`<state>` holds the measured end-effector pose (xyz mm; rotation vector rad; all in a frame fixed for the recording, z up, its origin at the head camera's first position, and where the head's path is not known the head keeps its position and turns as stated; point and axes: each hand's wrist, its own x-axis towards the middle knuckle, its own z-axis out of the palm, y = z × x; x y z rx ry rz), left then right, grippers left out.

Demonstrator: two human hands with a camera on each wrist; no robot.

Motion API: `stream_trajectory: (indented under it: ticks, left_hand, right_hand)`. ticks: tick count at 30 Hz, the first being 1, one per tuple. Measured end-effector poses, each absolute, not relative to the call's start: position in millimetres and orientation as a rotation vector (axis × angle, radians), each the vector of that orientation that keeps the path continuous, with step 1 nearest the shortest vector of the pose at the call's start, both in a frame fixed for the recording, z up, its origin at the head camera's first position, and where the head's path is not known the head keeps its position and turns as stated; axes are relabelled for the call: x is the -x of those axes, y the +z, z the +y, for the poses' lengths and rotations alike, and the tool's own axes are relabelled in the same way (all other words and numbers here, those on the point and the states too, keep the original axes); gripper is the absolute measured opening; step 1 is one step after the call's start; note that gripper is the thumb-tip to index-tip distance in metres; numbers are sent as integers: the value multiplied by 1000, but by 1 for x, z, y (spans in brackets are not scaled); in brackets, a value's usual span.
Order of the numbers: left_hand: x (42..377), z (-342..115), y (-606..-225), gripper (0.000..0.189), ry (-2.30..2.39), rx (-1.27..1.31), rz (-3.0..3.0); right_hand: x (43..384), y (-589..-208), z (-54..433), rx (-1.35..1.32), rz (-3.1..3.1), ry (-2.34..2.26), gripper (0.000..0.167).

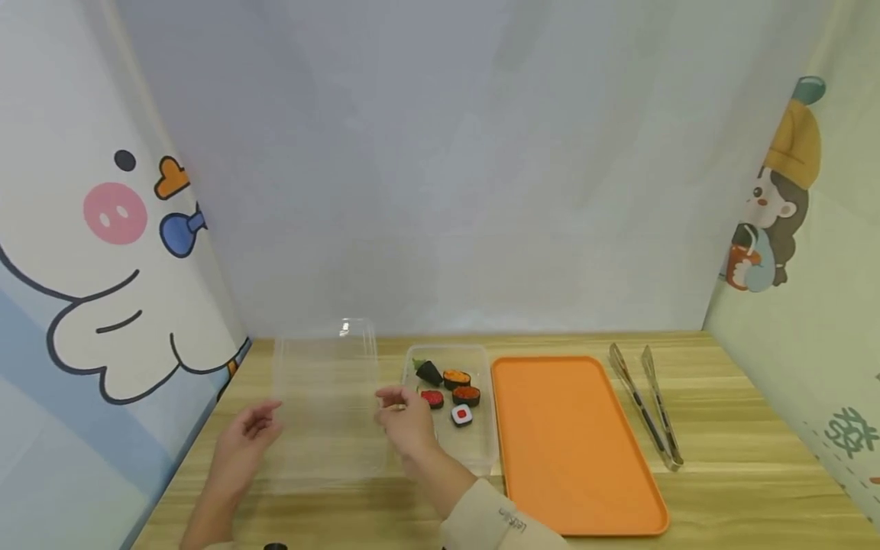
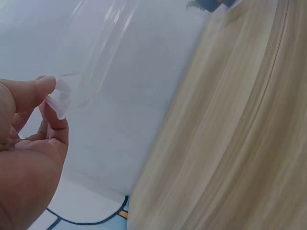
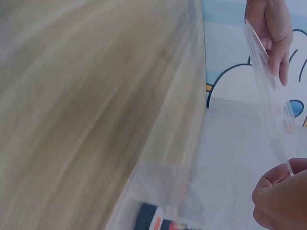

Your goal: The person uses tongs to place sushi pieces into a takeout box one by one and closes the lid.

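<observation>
A clear plastic lid [image 1: 326, 409] is held between both hands to the left of the clear plastic box. The left hand [image 1: 241, 447] pinches its left edge, thumb against fingers, as the left wrist view shows on the see-through lid corner [image 2: 61, 98]. On the opposite edge the right hand [image 1: 410, 428] pinches the lid, which the right wrist view shows edge-on [image 3: 269, 105], raised off the table. Several sushi pieces lie in the clear box [image 1: 492, 435], among them a dark cone-shaped hand roll [image 1: 430, 373] and a white-topped roll [image 1: 461, 415]. The right forearm covers part of the box.
Right of the box lies an orange tray [image 1: 571, 451]. Metal tongs [image 1: 649, 412] with dark grips rest spread beside it. A pale wall [image 1: 481, 191] closes off the table's back edge, with printed side walls. A small dark object [image 1: 275, 546] shows at the front edge.
</observation>
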<state>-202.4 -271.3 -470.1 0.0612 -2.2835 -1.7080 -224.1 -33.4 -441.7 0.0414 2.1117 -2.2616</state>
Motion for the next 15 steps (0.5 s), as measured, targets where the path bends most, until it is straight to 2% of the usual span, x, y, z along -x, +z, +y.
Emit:
stream_trajectory:
  ticks: [7, 15]
  left_hand:
    - [205, -246, -456, 26, -1675, -73, -2198]
    - [206, -234, -439, 23, -1649, -84, -2099]
  right_hand:
    - [235, -431, -13, -31, 2265, -2222, 10]
    - [240, -411, -1, -19, 2203, -2251, 15]
